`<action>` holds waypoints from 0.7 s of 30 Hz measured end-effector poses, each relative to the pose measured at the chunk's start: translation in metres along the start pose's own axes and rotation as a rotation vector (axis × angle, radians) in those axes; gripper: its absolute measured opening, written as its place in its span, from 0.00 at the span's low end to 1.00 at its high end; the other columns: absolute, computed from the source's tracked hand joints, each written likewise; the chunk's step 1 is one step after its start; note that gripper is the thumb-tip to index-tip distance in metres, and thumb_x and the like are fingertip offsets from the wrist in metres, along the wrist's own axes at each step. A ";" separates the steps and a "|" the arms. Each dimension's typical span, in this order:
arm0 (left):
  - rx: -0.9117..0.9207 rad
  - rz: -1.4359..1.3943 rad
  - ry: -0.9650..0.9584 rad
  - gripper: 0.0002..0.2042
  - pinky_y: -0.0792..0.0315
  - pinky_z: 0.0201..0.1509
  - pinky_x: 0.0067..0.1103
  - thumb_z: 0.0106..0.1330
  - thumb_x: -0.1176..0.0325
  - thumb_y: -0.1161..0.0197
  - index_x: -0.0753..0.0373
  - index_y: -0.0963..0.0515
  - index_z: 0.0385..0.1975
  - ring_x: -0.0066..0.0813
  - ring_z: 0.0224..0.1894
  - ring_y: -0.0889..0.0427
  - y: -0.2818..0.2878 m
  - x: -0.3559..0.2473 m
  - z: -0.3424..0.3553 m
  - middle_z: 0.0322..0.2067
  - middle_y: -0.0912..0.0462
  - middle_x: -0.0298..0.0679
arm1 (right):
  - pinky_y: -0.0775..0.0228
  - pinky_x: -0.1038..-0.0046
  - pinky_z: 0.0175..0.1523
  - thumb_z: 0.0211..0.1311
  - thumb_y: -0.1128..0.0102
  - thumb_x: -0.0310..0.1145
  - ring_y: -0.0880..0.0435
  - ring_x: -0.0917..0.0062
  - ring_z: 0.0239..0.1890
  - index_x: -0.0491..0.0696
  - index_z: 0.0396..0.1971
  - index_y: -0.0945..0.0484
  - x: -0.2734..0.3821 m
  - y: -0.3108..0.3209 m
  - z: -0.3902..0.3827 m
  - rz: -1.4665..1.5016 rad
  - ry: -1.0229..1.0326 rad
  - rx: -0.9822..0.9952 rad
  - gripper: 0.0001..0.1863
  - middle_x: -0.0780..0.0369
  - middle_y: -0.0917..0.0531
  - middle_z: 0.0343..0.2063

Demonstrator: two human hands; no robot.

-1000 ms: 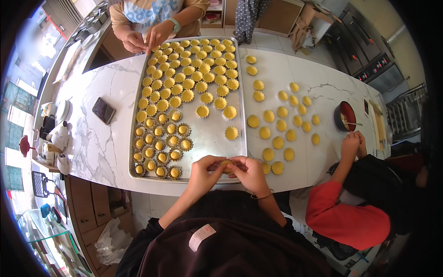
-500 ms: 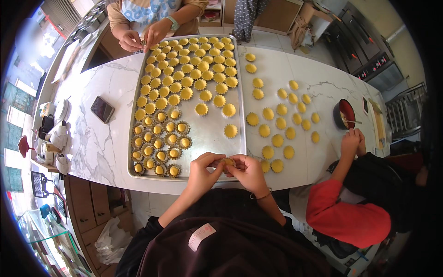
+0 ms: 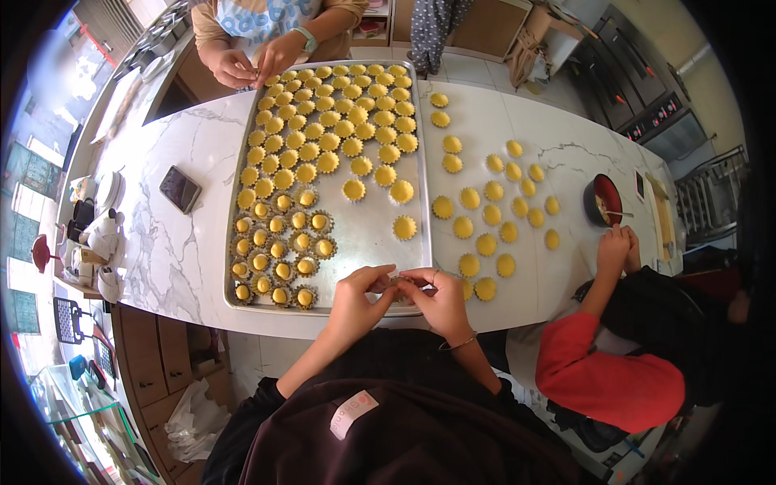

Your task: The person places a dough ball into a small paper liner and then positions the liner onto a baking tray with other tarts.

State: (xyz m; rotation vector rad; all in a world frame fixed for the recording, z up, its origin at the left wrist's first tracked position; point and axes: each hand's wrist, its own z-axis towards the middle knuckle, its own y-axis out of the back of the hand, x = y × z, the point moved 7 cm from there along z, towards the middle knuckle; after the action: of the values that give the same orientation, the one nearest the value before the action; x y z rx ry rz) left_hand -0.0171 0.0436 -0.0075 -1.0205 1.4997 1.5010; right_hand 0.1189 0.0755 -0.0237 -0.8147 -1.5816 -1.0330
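A baking tray full of tart shells fills the frame's centre on the counter, loose pastry rounds to its right, a phone left.

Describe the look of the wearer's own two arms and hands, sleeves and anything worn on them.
Both forearms are bare from about the elbow down; dark sleeves of a dark brown or maroon top end there. The left hand wears nothing that shows. The right hand has a thin bracelet round the wrist and what looks like a slim ring on one finger. No gloves on either hand.
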 end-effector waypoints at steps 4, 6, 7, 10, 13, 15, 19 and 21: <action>-0.087 -0.202 0.041 0.12 0.24 0.40 0.19 0.56 0.78 0.37 0.70 0.21 0.40 0.26 0.34 0.18 -0.002 0.011 -0.004 0.31 0.18 0.41 | 0.23 0.82 0.34 0.58 0.40 0.24 0.18 0.82 0.31 0.38 0.39 0.22 -0.003 0.001 0.000 0.156 -0.093 -0.053 0.10 0.60 0.17 0.32; -0.070 -0.233 0.066 0.12 0.24 0.40 0.19 0.56 0.77 0.37 0.70 0.21 0.40 0.25 0.34 0.18 -0.003 0.013 -0.004 0.30 0.18 0.41 | 0.23 0.82 0.33 0.58 0.40 0.24 0.18 0.82 0.31 0.38 0.39 0.22 -0.005 0.002 -0.001 0.174 -0.100 -0.075 0.09 0.60 0.17 0.31; -0.052 -0.135 0.060 0.11 0.24 0.40 0.18 0.57 0.77 0.37 0.70 0.21 0.40 0.25 0.34 0.18 -0.001 0.009 -0.003 0.30 0.18 0.41 | 0.23 0.82 0.33 0.58 0.40 0.24 0.18 0.82 0.31 0.38 0.39 0.22 -0.001 0.001 -0.001 0.083 -0.043 -0.068 0.09 0.60 0.17 0.32; -0.044 -0.029 0.017 0.11 0.24 0.38 0.19 0.57 0.76 0.37 0.70 0.21 0.40 0.27 0.32 0.18 0.000 0.005 -0.003 0.29 0.18 0.44 | 0.23 0.82 0.33 0.59 0.41 0.23 0.18 0.82 0.31 0.37 0.38 0.22 0.000 -0.001 0.000 0.013 -0.022 -0.043 0.09 0.59 0.17 0.32; -0.078 -0.122 -0.008 0.10 0.24 0.35 0.20 0.57 0.76 0.37 0.69 0.21 0.39 0.29 0.29 0.18 -0.001 0.008 -0.004 0.28 0.19 0.46 | 0.23 0.82 0.33 0.59 0.41 0.23 0.18 0.82 0.31 0.37 0.38 0.22 0.000 -0.001 0.000 0.037 -0.057 -0.026 0.08 0.59 0.17 0.31; -0.100 -0.224 0.001 0.10 0.24 0.34 0.20 0.57 0.76 0.37 0.69 0.21 0.39 0.30 0.29 0.18 0.001 0.010 -0.005 0.27 0.19 0.46 | 0.22 0.81 0.34 0.59 0.41 0.23 0.18 0.82 0.31 0.37 0.38 0.22 0.000 0.000 -0.001 0.039 -0.057 -0.031 0.08 0.60 0.17 0.31; -0.069 -0.073 0.003 0.10 0.24 0.35 0.20 0.57 0.75 0.37 0.70 0.21 0.38 0.30 0.29 0.18 0.004 0.001 -0.003 0.27 0.19 0.46 | 0.21 0.80 0.36 0.60 0.42 0.23 0.18 0.81 0.34 0.36 0.40 0.23 -0.003 -0.004 -0.003 0.123 -0.102 0.049 0.09 0.60 0.17 0.32; -0.046 -0.015 0.006 0.10 0.24 0.35 0.20 0.57 0.75 0.37 0.70 0.21 0.37 0.30 0.29 0.18 0.002 -0.001 -0.004 0.27 0.19 0.46 | 0.21 0.80 0.37 0.61 0.43 0.24 0.18 0.81 0.34 0.36 0.41 0.23 -0.004 -0.004 -0.003 0.081 -0.117 0.058 0.10 0.60 0.17 0.32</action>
State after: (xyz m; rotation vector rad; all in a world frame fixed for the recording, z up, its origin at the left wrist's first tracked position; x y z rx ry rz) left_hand -0.0187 0.0401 -0.0058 -1.0618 1.4649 1.5296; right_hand 0.1174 0.0706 -0.0285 -0.9058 -1.6560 -0.8913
